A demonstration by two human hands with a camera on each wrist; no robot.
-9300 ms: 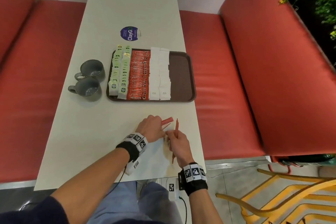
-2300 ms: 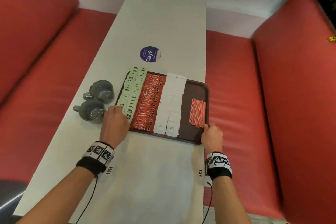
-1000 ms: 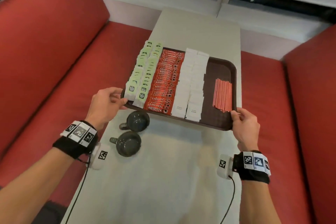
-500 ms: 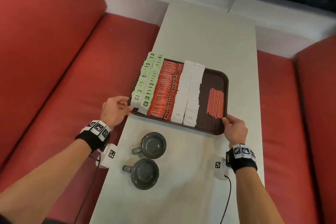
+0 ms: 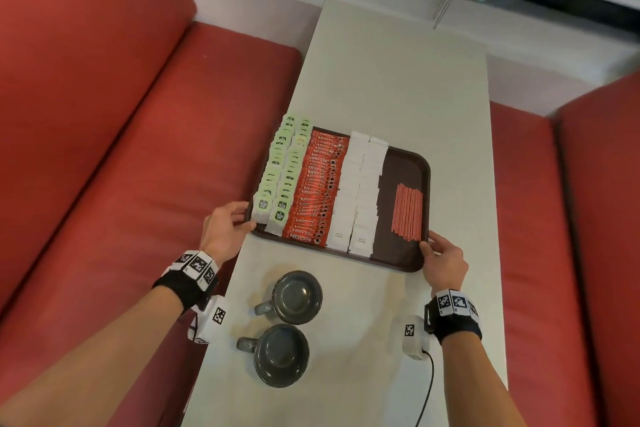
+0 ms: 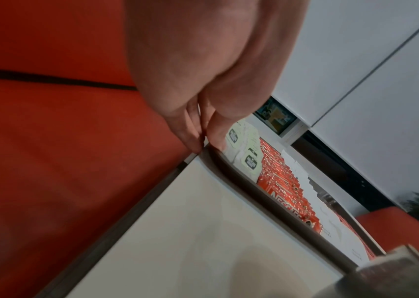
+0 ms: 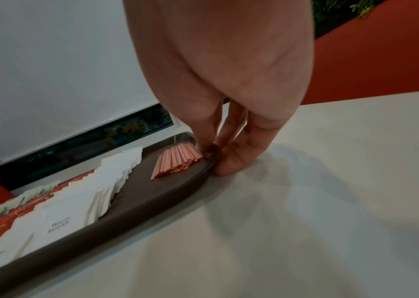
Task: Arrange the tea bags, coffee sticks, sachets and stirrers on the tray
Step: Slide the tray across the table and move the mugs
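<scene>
Tray [image 5: 405, 258] sits mid-frame on the table [image 5: 398, 80], rows running toward the frame's top; left hand [image 5: 221, 230] pinches its lower-left corner, right hand [image 5: 445, 262] its lower-right, equally near.

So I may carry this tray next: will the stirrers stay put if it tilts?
Probably not. The stirrers are thin round sticks lying loose on the bare tray floor, so they would likely roll or slide. They look light; the rim may stop them.

"NESCAFE" on the red coffee sticks [image 5: 313, 191]; "WHITE SUGAR" on the white sachets [image 5: 360, 198].
</scene>
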